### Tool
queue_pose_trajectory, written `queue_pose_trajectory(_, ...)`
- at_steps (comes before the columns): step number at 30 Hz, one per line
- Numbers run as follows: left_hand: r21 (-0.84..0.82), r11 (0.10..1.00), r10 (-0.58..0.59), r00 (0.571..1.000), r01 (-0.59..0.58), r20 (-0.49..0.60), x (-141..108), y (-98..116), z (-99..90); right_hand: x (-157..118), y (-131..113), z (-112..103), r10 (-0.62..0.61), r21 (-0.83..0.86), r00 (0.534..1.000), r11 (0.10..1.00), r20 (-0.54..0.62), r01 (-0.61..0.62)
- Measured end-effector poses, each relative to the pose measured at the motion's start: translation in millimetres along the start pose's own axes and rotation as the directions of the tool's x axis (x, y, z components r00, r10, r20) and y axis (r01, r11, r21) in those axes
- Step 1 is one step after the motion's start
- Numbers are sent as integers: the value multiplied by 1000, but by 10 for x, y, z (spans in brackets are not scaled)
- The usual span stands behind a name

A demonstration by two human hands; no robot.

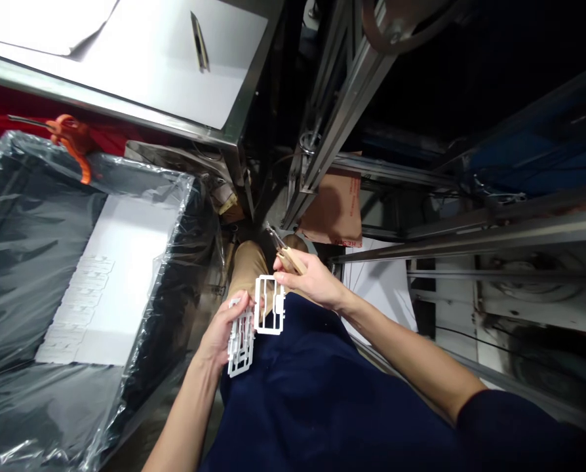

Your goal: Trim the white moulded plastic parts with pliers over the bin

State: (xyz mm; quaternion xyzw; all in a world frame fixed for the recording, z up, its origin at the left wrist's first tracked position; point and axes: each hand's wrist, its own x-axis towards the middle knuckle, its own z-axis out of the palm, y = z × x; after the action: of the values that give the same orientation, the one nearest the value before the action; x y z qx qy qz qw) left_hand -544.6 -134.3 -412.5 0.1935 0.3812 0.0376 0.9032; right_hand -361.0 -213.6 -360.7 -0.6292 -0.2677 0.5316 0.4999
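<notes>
My left hand (223,331) is closed on a few white plastic frames (242,351), held together with their thin bars overlapping. My right hand (312,278) is closed around a pair of nippers (286,255) with beige handles, the metal jaws pointing up and left. Its thumb also pinches the top corner of a single white plastic frame (257,305), which hangs close beside the left hand's frames. Whether the left fingers touch this single frame I cannot tell. Both hands are over my lap.
To the left stands a bin lined with clear plastic (22,295), holding white sheet and a row of white parts (79,301). An orange-handled tool (71,137) hangs at its rim. A cutter knife (199,42) lies on the table (231,121). Metal machine framing (345,98) rises to the right.
</notes>
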Motion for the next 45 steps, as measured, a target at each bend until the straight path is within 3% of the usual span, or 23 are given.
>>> queue_pose_trajectory(5, 353, 918, 146, 982, -179, 119, -189, 120, 205, 77, -110, -19, 12, -72, 997, 997, 74, -7)
queue_pose_trajectory(8, 505, 837, 225, 974, -211, 34, -246, 152, 272, 109, -143, -16, 10, -53, 995, 999, 101, -5)
queue_pose_trajectory(11, 570, 802, 228, 973, -176, -20, -285, 162, 294, 135, -153, -9, 26, -15, 993, 1000, 117, -24)
queue_pose_trajectory(19, 550, 818, 209, 978, -169, -11, -362, 179, 377, 180, -148, 6, 40, 43, 990, 998, 136, -47)
queue_pose_trajectory(34, 538, 832, 189, 981, -132, -52, -323, 201, 382, 180, -200, 14, 31, -41, 997, 999, 68, -29)
queue_pose_trajectory(36, 564, 808, 248, 967, -173, -59, -243, 364, 374, 175, -213, -17, -9, -92, 1000, 996, 0, 9)
queue_pose_trajectory(38, 594, 762, 366, 928, -258, -67, -138, 664, 393, 165, -222, -90, -35, -124, 996, 992, -87, 24)
queue_pose_trajectory(41, 596, 690, 550, 833, -410, -64, -52, 1272, 526, 128, -212, -255, -33, -79, 982, 997, -185, 18)
queue_pose_trajectory(45, 544, 605, 689, 725, -581, 7, 14, 1984, 806, -15, -100, -444, -9, 37, 961, 999, -275, 20)
